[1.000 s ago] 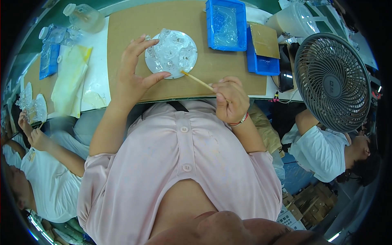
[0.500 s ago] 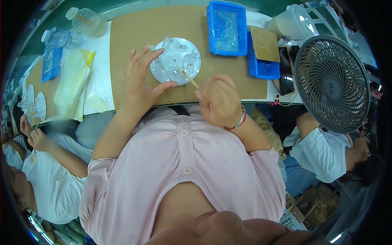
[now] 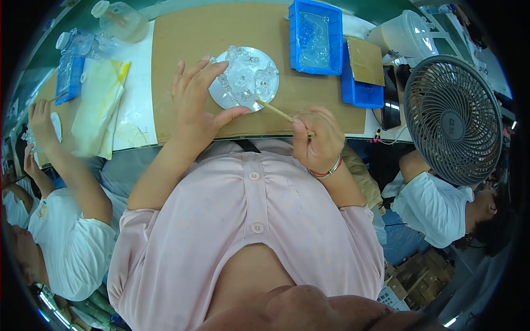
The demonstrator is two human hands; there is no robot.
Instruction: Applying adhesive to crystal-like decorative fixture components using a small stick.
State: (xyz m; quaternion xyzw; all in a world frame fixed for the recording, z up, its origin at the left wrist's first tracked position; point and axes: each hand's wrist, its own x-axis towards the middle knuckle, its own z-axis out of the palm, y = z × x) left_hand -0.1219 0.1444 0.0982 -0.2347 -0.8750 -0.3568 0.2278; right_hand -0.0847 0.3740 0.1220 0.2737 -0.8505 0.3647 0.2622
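Note:
A round silvery-white disc (image 3: pixel 221 101) carries several clear, shiny shaped pieces (image 3: pixel 243 77). My left hand (image 3: pixel 199 96) curves around the disc's left side, gripping it between the thumb at the lower edge and the fingers near the upper left. In my right hand (image 3: pixel 317 138) a thin wooden stick (image 3: pixel 277 112) is pinched between thumb and fingers. Its tip touches or hovers just over the disc's lower edge, by the clear pieces; which of the two I cannot tell.
Brown cardboard (image 3: pixel 182 33) covers the table. A blue tray (image 3: pixel 292 38) with clear material stands beyond, another blue bin (image 3: pixel 361 99) beside it. A fan (image 3: pixel 452 120) is at right; plastic bottles (image 3: pixel 124 22) and a yellow-white cloth (image 3: pixel 99 110) lie left. A co-worker's hand (image 3: pixel 43 118) works far left.
My right hand has drawn back to the right and down, showing more of the stick. The view has shifted slightly. At far left, a co-worker's hand has risen toward a small blue tray.

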